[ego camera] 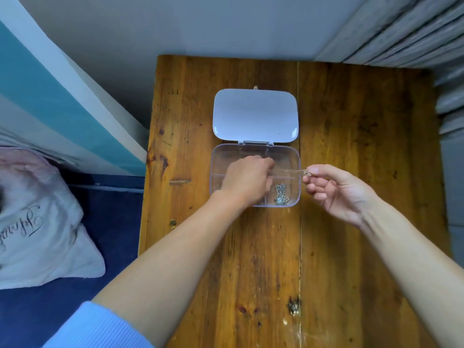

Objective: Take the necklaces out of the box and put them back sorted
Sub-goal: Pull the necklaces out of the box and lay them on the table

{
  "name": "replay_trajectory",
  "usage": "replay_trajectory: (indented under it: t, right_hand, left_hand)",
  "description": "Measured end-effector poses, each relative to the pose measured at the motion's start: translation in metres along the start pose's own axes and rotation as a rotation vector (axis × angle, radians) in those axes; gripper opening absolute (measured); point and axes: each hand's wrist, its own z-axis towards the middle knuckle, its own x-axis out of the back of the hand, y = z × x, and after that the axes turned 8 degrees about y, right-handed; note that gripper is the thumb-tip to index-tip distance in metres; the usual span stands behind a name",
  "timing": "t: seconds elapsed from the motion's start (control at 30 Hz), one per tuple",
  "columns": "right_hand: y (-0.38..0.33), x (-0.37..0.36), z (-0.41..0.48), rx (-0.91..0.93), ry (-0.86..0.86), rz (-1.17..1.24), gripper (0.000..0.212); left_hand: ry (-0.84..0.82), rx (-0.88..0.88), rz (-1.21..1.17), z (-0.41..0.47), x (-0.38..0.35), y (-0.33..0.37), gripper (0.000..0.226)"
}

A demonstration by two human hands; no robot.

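Observation:
A clear plastic box (296,156) with several compartments lies open on the wooden table, its white lid (254,114) folded flat behind it. A thin gold necklace (291,170) is stretched over the box between my two hands. My right hand (336,192) pinches its pendant end just right of the box. My left hand (247,180) is over the middle of the box, fingers closed on the chain's other end. A silver necklace (280,194) lies bunched in the near right compartment. A small piece (218,186) shows in the near left compartment, mostly hidden by my left hand.
The wooden table (351,247) stands against a grey wall. A small gold item (173,223) lies near the table's left edge. A pale pillow (37,222) on blue bedding is to the left. Grey pleated fabric (449,96) hangs at the right.

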Motion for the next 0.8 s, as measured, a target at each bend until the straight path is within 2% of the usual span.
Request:
replay_trajectory:
  t: [0.1, 0.17, 0.23, 0.4, 0.47, 0.6, 0.67, 0.73, 0.8]
  right_hand:
    - [0.002, 0.008, 0.002, 0.101, 0.102, -0.143, 0.007]
    - [0.004, 0.013, 0.003, 0.135, 0.147, -0.14, 0.003]
    - [0.004, 0.018, 0.002, 0.149, 0.175, -0.095, 0.007]
    - [0.002, 0.028, -0.006, 0.165, 0.125, -0.069, 0.012]
    - [-0.001, 0.031, -0.009, 0.174, 0.121, -0.03, 0.011]
    - [-0.004, 0.041, -0.013, 0.165, 0.154, -0.002, 0.02]
    - [-0.003, 0.048, -0.014, 0.149, 0.165, -0.019, 0.024]
    - [-0.001, 0.052, -0.016, 0.138, 0.171, -0.027, 0.021]
    - [0.003, 0.055, -0.017, 0.132, 0.173, -0.021, 0.021]
  left_hand:
    - [0.025, -0.023, 0.028, 0.004, -0.005, 0.002, 0.018]
    - [0.034, -0.038, 0.017, 0.005, -0.006, 0.002, 0.017]
    - [0.053, -0.03, -0.03, 0.004, -0.006, 0.0, 0.016]
    - [0.083, 0.046, -0.174, 0.0, -0.005, 0.002, 0.011]
    - [0.096, 0.2, -0.399, 0.0, -0.002, 0.005, 0.01]
    - [0.243, 0.668, -1.123, 0.001, 0.012, 0.004, 0.019]
    - [0.263, 0.777, -1.385, -0.002, 0.016, 0.004, 0.024]
    - [0.3, 0.831, -1.492, -0.005, 0.019, 0.003, 0.022]
    - [0.342, 0.841, -1.423, -0.008, 0.021, 0.001, 0.02]
